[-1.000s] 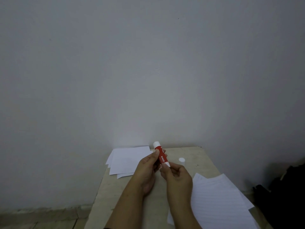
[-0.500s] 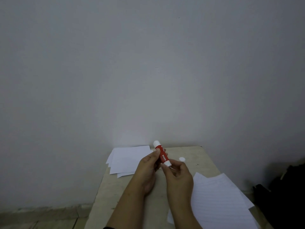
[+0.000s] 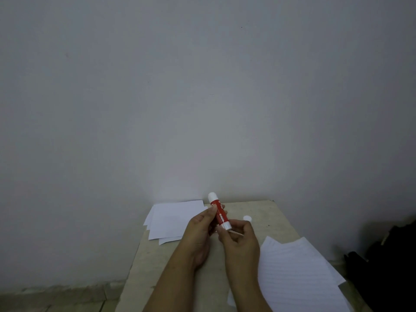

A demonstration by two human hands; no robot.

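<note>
A red glue stick (image 3: 219,212) with white ends is held slanted above the table, its top end pointing up and away from me. My left hand (image 3: 198,235) grips its red middle from the left. My right hand (image 3: 241,244) has curled fingers, and its thumb and fingertips pinch the stick's white lower end. A small round white cap (image 3: 247,218) lies on the table just behind my right hand.
The beige table (image 3: 267,210) stands against a plain grey wall. A stack of white sheets (image 3: 171,219) lies at its back left and lined sheets (image 3: 297,273) at the front right. A dark bag (image 3: 387,255) sits right of the table.
The glue stick has stayed between both hands and tipped slightly more upright. My right hand's fingers have shifted a little at its lower end.
</note>
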